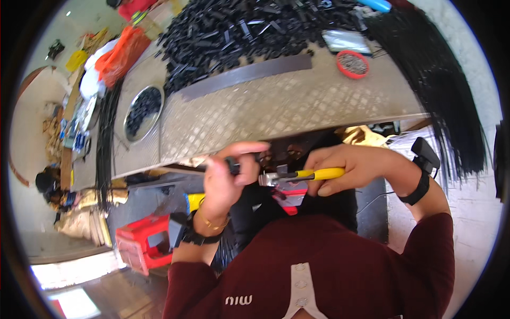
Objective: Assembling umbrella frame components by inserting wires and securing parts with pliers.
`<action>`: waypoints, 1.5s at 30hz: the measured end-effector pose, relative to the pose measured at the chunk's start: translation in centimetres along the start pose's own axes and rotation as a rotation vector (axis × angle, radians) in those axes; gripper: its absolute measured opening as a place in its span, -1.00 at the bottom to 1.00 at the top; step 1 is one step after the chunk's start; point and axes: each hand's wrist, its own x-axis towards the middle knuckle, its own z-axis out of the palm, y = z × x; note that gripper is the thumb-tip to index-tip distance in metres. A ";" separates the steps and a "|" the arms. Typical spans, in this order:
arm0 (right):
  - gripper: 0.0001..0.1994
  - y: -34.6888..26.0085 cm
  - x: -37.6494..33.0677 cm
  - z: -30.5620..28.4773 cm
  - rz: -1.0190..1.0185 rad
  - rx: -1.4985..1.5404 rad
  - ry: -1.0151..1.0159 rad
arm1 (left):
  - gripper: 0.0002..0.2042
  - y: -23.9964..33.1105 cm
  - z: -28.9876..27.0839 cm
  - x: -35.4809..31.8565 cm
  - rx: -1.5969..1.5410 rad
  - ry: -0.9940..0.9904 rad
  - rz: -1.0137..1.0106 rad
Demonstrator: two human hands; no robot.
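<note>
Clasping yellow-handled pliers point(324, 174), the right hand point(345, 164) has its grip clamped around them by the near edge of the desk point(287, 98); to its left, the left hand point(223, 178) has its grip together on a small black piece point(232, 166). Far on the desk lies a black heap point(228, 38).

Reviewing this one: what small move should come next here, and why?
Probably bring the black piece in the left hand toward the metal head of the yellow-handled pliers. The right hand has its grip on their handles, and the head already points at the left hand, close by; whether it touches anything is unclear.
</note>
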 end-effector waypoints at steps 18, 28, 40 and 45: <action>-0.75 4.9 -3.0 -15.4 0.727 -1.319 0.611 | -0.36 -1.8 -0.6 -0.1 -0.287 0.045 -0.034; -0.78 5.5 -3.7 -16.1 0.591 -1.345 0.713 | -0.41 -2.4 -0.7 0.3 -0.286 0.054 -0.020; -0.66 5.6 -3.8 -17.4 0.631 -0.679 1.003 | -0.37 -2.4 -0.2 0.4 -0.226 0.082 -0.050; -0.69 3.9 -3.6 -16.6 0.638 -0.129 1.134 | -0.37 -2.7 -0.2 0.1 -0.234 0.068 -0.052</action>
